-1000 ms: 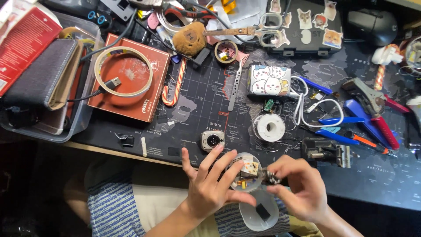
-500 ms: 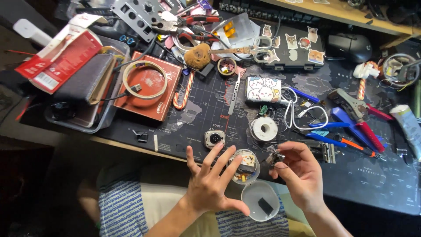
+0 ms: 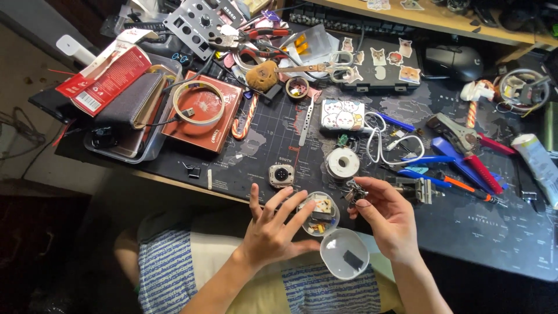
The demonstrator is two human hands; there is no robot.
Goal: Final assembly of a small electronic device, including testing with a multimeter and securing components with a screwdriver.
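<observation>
Head view: the left hand (image 3: 273, 229) lies spread at the near edge of the worktop (image 3: 465, 232), fingers splayed wide, its fingertips resting on a small clear round capsule (image 3: 321, 213) with little yellow and brown pieces inside. It grips nothing; the capsule sits under the fingertips at the worktop's edge. The right hand (image 3: 388, 216) is curled, thumb and forefinger pinched shut on a small dark metal part (image 3: 354, 191) just right of the capsule. Below both hands, off the near edge and over the lap, lies a white oval lid (image 3: 344, 253) with a small black piece in it.

Toward the middle of the worktop, beyond the capsule, stand a small square grey device (image 3: 282, 174) and a spool of silvery wire (image 3: 342, 163). Behind the spool lies a rectangular white case printed with cartoon cats (image 3: 342, 113), and a white cable (image 3: 386, 142) loops beside it. At the left edge a flat red square box (image 3: 203, 113) carries a ring of pale tape (image 3: 201, 102); further left, a red and white carton (image 3: 107, 75) leans over a clear tray. Blue-handled and red-handled pliers (image 3: 459, 163) lie toward the right side. At the far edge a black case with cat stickers (image 3: 383, 64) sits beside a dark computer mouse (image 3: 453, 58).
</observation>
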